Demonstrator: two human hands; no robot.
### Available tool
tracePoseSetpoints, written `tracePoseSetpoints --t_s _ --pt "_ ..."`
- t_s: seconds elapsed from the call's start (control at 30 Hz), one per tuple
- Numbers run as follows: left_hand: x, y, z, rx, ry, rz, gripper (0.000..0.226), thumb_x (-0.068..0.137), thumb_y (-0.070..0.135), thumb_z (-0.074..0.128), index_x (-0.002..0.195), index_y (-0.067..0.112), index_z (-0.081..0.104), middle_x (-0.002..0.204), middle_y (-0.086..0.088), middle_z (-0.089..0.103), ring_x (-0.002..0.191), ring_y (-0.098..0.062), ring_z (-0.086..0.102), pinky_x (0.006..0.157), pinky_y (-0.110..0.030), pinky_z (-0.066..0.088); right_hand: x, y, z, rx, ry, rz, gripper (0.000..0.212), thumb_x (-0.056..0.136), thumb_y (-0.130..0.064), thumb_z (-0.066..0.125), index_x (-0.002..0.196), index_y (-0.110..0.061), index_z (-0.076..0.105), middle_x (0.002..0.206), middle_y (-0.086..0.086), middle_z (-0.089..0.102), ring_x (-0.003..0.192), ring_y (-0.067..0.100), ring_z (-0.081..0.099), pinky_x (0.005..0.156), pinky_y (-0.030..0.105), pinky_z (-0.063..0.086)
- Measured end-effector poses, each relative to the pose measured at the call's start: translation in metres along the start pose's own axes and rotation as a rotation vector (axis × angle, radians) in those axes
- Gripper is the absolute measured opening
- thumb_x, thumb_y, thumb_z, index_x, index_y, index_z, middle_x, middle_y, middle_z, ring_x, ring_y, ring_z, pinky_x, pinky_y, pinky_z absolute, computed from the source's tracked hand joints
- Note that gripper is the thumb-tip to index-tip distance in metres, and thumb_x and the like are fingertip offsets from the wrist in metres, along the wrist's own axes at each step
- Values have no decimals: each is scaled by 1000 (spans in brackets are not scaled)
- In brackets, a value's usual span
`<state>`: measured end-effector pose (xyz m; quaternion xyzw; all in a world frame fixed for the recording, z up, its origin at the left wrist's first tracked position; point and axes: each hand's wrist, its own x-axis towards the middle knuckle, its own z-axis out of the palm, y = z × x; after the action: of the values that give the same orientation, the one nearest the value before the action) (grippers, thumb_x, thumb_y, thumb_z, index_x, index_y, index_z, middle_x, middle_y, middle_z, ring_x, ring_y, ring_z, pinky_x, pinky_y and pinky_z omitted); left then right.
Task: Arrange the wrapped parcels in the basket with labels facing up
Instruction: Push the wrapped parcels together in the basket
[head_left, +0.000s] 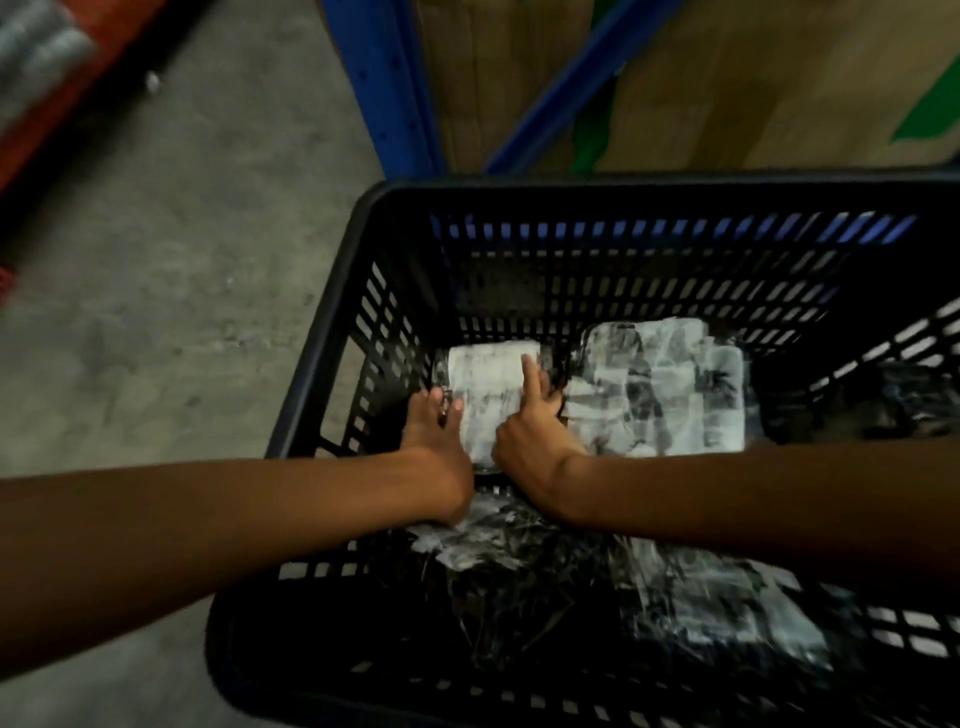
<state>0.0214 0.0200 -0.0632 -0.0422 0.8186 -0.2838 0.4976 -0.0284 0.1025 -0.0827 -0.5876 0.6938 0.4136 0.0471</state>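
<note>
**Two hands settling a parcel in a black basket**

Far left: bare concrete floor (171, 270), blurred. Next, the slatted left wall of a black plastic basket (358, 322), seen from above.

Inside, at the back left corner: a small parcel (485, 384) wrapped in clear film, pale label side up. Left hand (434, 441) against its left edge, fingers spread and flat, not closed around anything. Right hand (530, 436) on the parcel's right edge, index finger stretched forward along the label, other fingers tucked down into the gap at the side; pressing rather than clasping, though blur hides the fingertips.

Just to the right, nearly touching: a larger wrapped parcel (660, 389), pale side also up. Nearer the camera, below both forearms: crumpled wrapped parcels (691, 613), dark and glossy, label sides not readable.

Behind the basket: blue shelving (395, 88) and brown cartons (753, 78).

Likely step: seating the small parcel flat in its corner.

Risks from here: slippery film letting the parcel slide or tip against the wall on release, turning the label off level; tucked fingers dragging the neighbouring parcel out of line on withdrawal; loose wrap snagging in the slats.
</note>
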Motion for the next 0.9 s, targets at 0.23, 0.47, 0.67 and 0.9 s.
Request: tracePoseSetpoints --t_s 0.23,0.47,0.67,0.9 --pt "-29 -29 -14 -420 227 -38 88 89 39 61 154 -2 18 161 -23 20 148 -37 24 120 -39 26 -28 51 -6 498 117 90 26 93 -34 56 107 -17 69 108 6 70 121 33 58 114 72 -5" --pt "-74 -109 -43 -992 535 99 39 70 43 80 97 18 69 92 1 72 80 -15 66 63 -27 50 -84 143 9 1596 218 -22 37 93 -48 57 114 -19 68 114 0 73 107 19 66 100 45 50" --pt "-83 -128 -50 -1710 601 96 47 65 52 82 97 17 75 89 3 80 85 -13 75 76 -31 60 -78 159 8 2278 227 395 46 92 -60 51 96 -20 73 95 8 75 77 24 74 68 38 61" --pt "-40 -100 -56 -1858 477 -124 41 92 24 62 130 8 57 113 -6 66 95 -22 63 78 -31 52 -53 138 4 2259 102 491 32 83 -12 77 111 -9 62 118 13 70 96 29 73 73 45 64"
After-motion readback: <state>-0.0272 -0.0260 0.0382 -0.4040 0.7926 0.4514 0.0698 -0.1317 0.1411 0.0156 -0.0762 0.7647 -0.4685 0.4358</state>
